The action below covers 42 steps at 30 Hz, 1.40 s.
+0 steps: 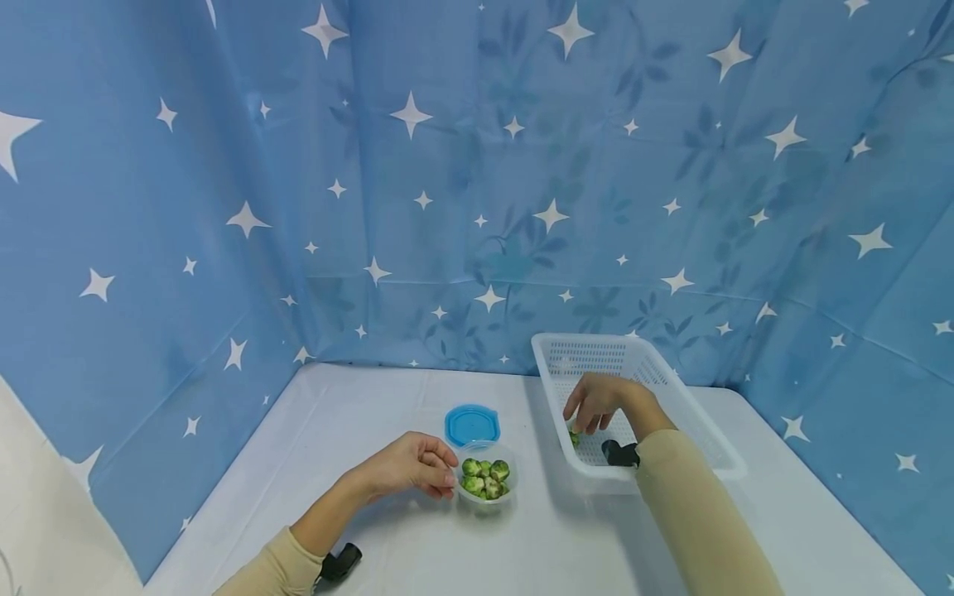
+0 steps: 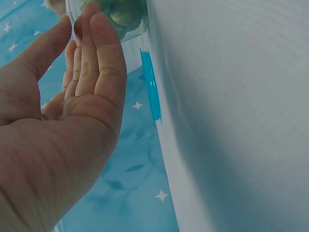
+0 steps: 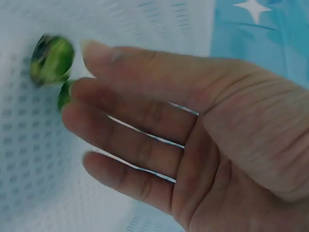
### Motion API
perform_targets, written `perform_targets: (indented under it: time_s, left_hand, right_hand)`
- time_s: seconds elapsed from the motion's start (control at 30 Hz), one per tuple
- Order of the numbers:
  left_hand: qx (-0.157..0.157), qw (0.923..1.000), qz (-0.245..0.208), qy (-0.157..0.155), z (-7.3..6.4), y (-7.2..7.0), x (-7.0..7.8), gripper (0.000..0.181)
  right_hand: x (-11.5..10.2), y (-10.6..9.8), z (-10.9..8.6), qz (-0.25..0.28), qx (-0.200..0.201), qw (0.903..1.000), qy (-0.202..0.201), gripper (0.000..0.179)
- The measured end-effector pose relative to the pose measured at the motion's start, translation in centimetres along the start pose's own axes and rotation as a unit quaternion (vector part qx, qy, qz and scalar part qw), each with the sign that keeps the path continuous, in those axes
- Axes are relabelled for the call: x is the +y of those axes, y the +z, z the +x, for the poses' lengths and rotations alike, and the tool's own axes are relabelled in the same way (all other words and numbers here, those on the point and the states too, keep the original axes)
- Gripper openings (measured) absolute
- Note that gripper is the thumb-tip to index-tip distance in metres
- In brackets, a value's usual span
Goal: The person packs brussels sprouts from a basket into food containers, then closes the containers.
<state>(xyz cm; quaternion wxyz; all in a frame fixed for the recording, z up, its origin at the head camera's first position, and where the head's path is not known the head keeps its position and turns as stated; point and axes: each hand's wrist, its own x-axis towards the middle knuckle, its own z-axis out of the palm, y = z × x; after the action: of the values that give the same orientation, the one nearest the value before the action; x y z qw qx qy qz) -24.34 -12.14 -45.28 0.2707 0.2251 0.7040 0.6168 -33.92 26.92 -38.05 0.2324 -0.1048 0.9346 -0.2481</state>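
Several Brussels sprouts (image 1: 486,478) fill a small clear tub (image 1: 484,507) in the middle of the table. My left hand (image 1: 410,465) is at the tub's left side, fingertips right at its wall, with the fingers nearly straight in the left wrist view. Inside the white basket (image 1: 696,430) on the right, my right hand (image 1: 599,401) reaches down with loosely bent fingers. Just beyond its fingertips lie two Brussels sprouts (image 3: 53,59) on the perforated basket floor, one partly hidden by a finger. Nothing sits between the right thumb and fingers.
Behind the tub a blue lid (image 1: 473,425) lies flat on the white table (image 1: 380,414). The basket's raised walls surround the right hand. A blue curtain with white stars (image 1: 447,207) hangs along the table's back and sides. Each wrist wears a black camera mount (image 1: 341,563).
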Motion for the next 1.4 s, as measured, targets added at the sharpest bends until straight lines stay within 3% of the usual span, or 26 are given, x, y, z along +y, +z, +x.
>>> perform_targets:
  time_s: [0.4,1.4]
  left_hand:
    - [0.006,1.0000,0.003,-0.003,-0.1,0.1,0.1,0.035]
    - [0.008,0.9999,0.004,-0.007,-0.1,0.2,0.2,0.034]
  right_hand:
    - [-0.1,0.9,0.0,-0.010,-0.013,0.9992,0.037,0.021]
    - [-0.1,1.2,0.5,-0.001,-0.031,0.9982,0.051,0.019]
